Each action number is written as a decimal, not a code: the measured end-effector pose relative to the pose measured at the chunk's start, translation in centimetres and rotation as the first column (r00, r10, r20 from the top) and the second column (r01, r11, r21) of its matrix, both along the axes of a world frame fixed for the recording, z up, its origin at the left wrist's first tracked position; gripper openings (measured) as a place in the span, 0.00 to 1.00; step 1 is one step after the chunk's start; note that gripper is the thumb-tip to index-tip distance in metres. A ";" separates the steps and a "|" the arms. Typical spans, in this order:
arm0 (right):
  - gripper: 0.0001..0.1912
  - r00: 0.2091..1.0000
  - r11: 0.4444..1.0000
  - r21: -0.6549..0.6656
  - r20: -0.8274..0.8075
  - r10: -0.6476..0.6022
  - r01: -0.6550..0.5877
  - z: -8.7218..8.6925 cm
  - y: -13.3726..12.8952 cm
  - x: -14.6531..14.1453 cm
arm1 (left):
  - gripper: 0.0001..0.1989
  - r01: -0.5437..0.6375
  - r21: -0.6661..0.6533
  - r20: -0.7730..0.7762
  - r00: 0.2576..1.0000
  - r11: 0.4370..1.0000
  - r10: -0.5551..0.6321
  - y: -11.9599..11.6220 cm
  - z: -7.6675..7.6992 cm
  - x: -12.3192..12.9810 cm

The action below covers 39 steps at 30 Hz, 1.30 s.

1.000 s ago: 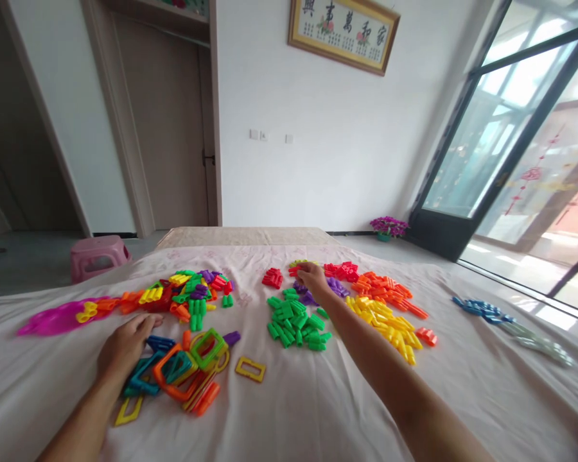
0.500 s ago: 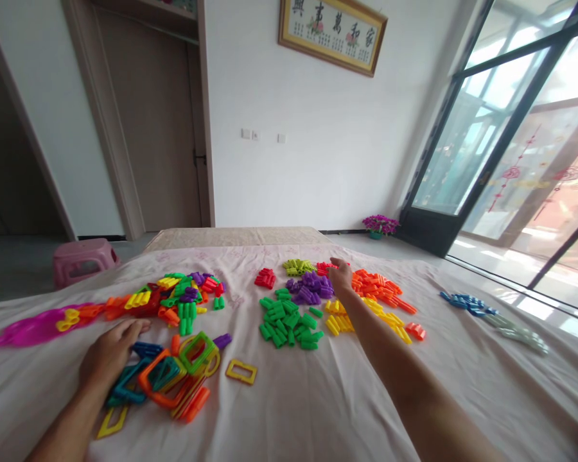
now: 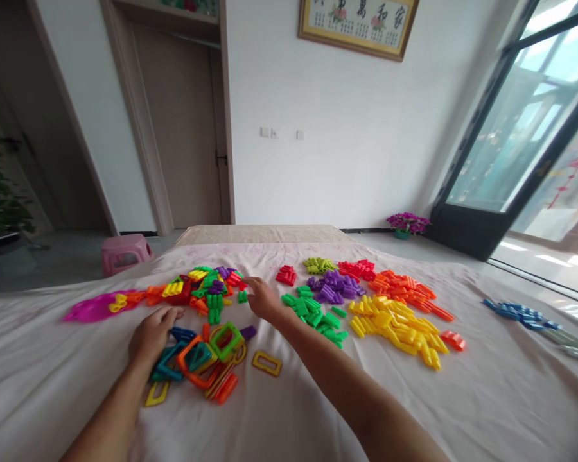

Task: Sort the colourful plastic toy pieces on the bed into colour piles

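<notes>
Head: mixed blocks (image 3: 214, 286) near right grip (image 3: 264, 300).

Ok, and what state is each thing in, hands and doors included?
Left hand: lowered beside the frame heap, grip unclear
Right hand: at the edge of the mixed pile, grip unclear
Lone yellow frame: flat, apart from the heap
Green blocks: loosely heaped
Purple blocks: loosely heaped
Yellow blocks: loosely heaped
Orange blocks: loosely heaped
Wooden door: shut
Glass door: can't tell
Stool: upright
Framed picture: hanging, top cut off
Potted flowers: upright
</notes>
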State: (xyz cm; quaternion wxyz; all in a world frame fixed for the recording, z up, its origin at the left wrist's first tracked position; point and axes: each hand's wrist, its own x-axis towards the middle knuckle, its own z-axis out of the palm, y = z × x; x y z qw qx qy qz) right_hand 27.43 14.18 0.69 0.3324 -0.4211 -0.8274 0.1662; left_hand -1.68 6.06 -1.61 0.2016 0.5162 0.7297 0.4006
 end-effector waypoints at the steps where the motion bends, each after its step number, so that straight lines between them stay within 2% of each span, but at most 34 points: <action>1: 0.33 0.999 1.000 0.000 0.030 0.014 -0.014 -0.2 0.0 -0.8 | 0.21 -0.001 0.004 0.000 1.000 1.000 0.001 -0.1 0.1 0.1; 5: 0.32 0.980 1.000 0.009 0.197 -0.018 0.016 -0.5 0.1 -2.7 | 0.21 -0.002 -0.010 0.003 1.000 1.000 0.002 -0.2 0.4 0.3; 9: 0.26 0.928 0.980 0.010 0.321 -0.190 0.198 -0.1 0.7 -3.0 | 0.20 -0.003 -0.022 -0.002 1.000 1.000 0.003 -0.4 0.6 0.5; 11: 0.24 0.903 0.968 0.007 0.358 -0.237 0.252 0.3 1.1 -2.9 | 0.19 -0.007 -0.020 0.004 1.000 1.000 0.008 -0.4 0.7 0.6; 14: 0.22 0.878 0.969 -0.026 0.428 -0.213 0.247 0.6 1.5 -2.8 | 0.19 -0.009 -0.019 0.003 1.000 1.000 0.009 -0.4 0.8 0.7; 17: 0.19 0.882 0.973 -0.012 0.424 -0.205 0.232 0.4 1.6 -2.6 | 0.19 -0.011 -0.019 -0.001 1.000 1.000 0.011 -0.5 0.8 0.7; 21: 0.17 0.933 0.971 -0.013 0.278 -0.228 0.240 -0.3 1.4 -1.9 | 0.20 -0.012 -0.016 -0.012 1.000 1.000 0.012 -0.6 1.0 0.8; 23: 0.16 0.959 0.961 -0.077 0.125 -0.254 0.264 -0.4 1.3 -1.6 | 0.20 -0.008 -0.016 -0.017 1.000 1.000 0.007 -0.6 0.9 0.7; 25: 0.14 0.952 0.943 -0.186 -0.079 -0.295 0.277 -0.3 1.1 -1.2 | 0.20 -0.006 -0.011 -0.018 1.000 1.000 0.005 -0.5 0.8 0.6; 27: 0.14 0.896 0.923 -0.314 -0.307 -0.320 0.222 0.1 0.8 -0.7 | 0.21 -0.006 -0.008 -0.016 1.000 1.000 0.005 -0.4 0.6 0.5; 30: 0.16 0.755 0.899 -0.438 -0.580 -0.305 0.027 1.0 -0.2 0.7 | 0.21 -0.002 -0.010 -0.010 1.000 1.000 0.002 -0.2 0.4 0.3; 32: 0.16 0.708 0.893 -0.445 -0.652 -0.273 -0.066 1.8 -1.2 2.3 | 0.21 0.007 -0.008 -0.009 1.000 1.000 -0.007 -0.1 0.2 0.1; 34: 0.16 0.699 0.899 -0.431 -0.668 -0.258 -0.080 2.5 -2.1 4.5 | 0.21 0.021 -0.005 -0.012 1.000 1.000 -0.022 0.1 -0.2 -0.3; 36: 0.15 0.690 0.905 -0.423 -0.670 -0.273 -0.052 3.0 -2.6 6.9 | 0.22 0.032 -0.008 -0.013 0.999 0.999 -0.033 0.3 -0.6 -0.7; 39: 0.15 0.650 0.897 -0.439 -0.664 -0.369 0.061 3.4 -2.4 11.1 | 0.21 0.035 -0.015 -0.055 0.998 0.999 -0.036 0.8 -1.4 -1.4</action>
